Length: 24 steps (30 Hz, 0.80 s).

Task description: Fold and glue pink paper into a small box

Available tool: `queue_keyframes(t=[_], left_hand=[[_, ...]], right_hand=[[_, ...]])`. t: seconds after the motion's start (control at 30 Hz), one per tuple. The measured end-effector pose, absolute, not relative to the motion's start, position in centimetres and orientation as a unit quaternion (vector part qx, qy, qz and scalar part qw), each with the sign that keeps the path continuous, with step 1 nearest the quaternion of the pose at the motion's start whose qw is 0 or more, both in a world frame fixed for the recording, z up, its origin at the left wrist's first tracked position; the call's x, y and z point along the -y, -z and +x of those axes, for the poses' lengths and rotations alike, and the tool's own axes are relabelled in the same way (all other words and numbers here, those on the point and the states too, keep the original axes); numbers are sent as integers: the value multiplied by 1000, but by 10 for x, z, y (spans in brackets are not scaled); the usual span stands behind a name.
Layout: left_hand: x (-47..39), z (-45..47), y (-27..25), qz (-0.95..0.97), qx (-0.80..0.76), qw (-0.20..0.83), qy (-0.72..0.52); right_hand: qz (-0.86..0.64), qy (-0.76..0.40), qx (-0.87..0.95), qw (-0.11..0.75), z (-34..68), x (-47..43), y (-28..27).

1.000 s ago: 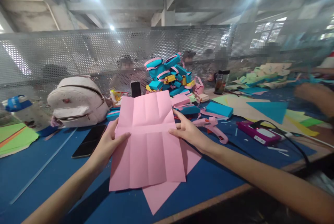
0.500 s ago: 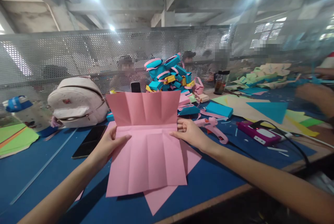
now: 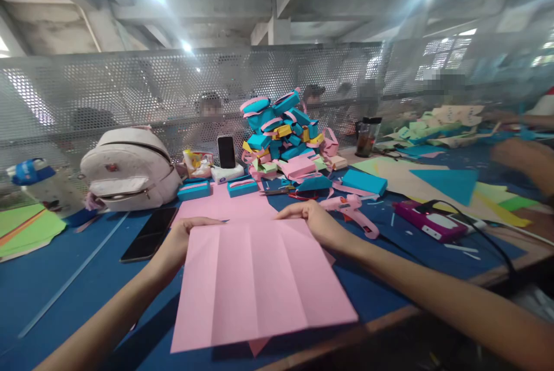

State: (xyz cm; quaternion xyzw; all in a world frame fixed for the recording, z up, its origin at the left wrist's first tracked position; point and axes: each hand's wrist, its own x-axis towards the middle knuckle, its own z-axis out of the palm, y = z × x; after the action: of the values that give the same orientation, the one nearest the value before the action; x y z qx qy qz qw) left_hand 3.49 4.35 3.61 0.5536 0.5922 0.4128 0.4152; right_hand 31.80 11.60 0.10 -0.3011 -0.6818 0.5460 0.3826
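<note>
Both hands grip a creased sheet of pink paper by its far edge, above the blue table. My left hand is closed on the far left corner, and my right hand is closed near the far right corner. Lengthwise creases run down the sheet towards me. Its upper part is folded away behind the far edge, out of sight. Beneath and beyond it lies more pink paper. A pink glue gun rests just right of my right hand, and a dark phone lies left of my left hand.
A tall pile of blue, pink and yellow paper boxes stands at the back. To the left are a white backpack and a bottle. A purple device with cables sits right. A co-worker's blurred hand shows far right.
The sheet's raised far panel has folded down out of sight, uncovering the phone and blue boxes behind. The sheet's near end has swung towards me and right; my hands now pinch the fold.
</note>
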Motion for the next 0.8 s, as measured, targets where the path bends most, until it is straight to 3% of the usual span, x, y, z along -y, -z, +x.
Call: queue_keyframes(t=[0.13,0.27,0.4,0.5,0.67,0.8], left_hand=[[-41,32,-31,581,-593,391,-398],[-35,29,-32,606,-557,436,-364],[-32,26,-51,671,-522,419,-320],[-32,22,-75,747,-500,284,-335],[-23,24,-99,842,-401,-57,-356],[-10,39,-86,929,-275,-131,-211]], right_hand=[[-286,-544,683,396,318,-112,1],[-254,-535,698,402,322,-105,-8],[-205,-473,737,438,328,-100,-26],[-211,-384,752,492,334,-101,-39],[-248,-302,742,545,334,-107,-41],[-260,-266,712,595,326,-107,-29]])
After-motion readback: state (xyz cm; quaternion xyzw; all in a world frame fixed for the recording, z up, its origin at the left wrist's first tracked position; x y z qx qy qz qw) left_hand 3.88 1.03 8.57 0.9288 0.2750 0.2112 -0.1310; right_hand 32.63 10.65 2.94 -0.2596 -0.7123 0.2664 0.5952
